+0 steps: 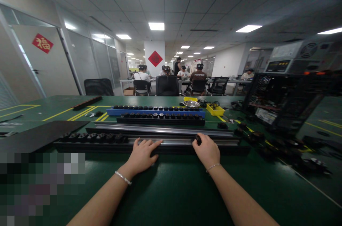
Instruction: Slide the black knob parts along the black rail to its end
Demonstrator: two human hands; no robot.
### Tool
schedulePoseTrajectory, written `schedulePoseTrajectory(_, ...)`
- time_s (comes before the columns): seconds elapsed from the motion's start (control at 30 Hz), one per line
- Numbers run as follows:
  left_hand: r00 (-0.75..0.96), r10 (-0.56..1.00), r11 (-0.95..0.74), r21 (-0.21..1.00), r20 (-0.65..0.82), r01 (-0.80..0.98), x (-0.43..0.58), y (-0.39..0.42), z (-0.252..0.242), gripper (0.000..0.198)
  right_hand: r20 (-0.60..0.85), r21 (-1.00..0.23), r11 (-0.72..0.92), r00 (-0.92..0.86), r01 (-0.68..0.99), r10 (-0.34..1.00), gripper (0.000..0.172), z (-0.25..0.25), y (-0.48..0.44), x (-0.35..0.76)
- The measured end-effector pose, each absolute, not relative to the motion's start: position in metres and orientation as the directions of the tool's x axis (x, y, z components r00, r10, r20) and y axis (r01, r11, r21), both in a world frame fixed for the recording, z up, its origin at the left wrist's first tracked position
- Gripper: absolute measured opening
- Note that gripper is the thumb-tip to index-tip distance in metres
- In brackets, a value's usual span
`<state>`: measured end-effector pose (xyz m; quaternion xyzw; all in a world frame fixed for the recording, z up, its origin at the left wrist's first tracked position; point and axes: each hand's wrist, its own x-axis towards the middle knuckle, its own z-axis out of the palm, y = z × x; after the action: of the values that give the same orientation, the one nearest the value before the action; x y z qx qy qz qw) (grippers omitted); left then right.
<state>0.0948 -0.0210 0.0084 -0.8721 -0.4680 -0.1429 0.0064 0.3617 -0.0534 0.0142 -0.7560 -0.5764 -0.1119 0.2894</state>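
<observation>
On the green table lies a long black rail (171, 150) with a shiny metal channel along its top. Several small black parts (100, 137) sit in a row on its left stretch. My left hand (143, 154) rests on the rail's middle with its fingers spread. Toward the rail's right end, my right hand (207, 150) has its fingers closed around a small round black part (198, 140). I cannot tell whether that part touches the channel. A second bare rail (160, 129) lies just behind, parallel to the first.
Farther back stand a blue rail (156, 113) and another black rail (160, 121), both lined with small parts. A yellow bin (215, 110) and a metal bowl (191, 104) are behind. Loose black parts (256, 136) and an open computer case (280, 101) stand right; a dark mat (48, 134) lies left.
</observation>
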Motion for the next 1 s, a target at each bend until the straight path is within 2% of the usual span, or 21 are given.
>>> schedulePoseTrajectory(0.4, 0.523, 0.809, -0.565, 0.110, 0.268, 0.818, 0.094, -0.021, 0.007, 0.058, 0.449, -0.291, -0.280, 0.389, 0.915, 0.804, 0.037, 0.017, -0.052, 0.370)
schedulePoseTrajectory(1.0, 0.516, 0.821, -0.554, 0.122, 0.245, 0.824, 0.094, -0.022, 0.009, 0.059, 0.441, -0.304, -0.381, 0.484, 0.873, 0.756, 0.039, 0.018, -0.053, 0.393)
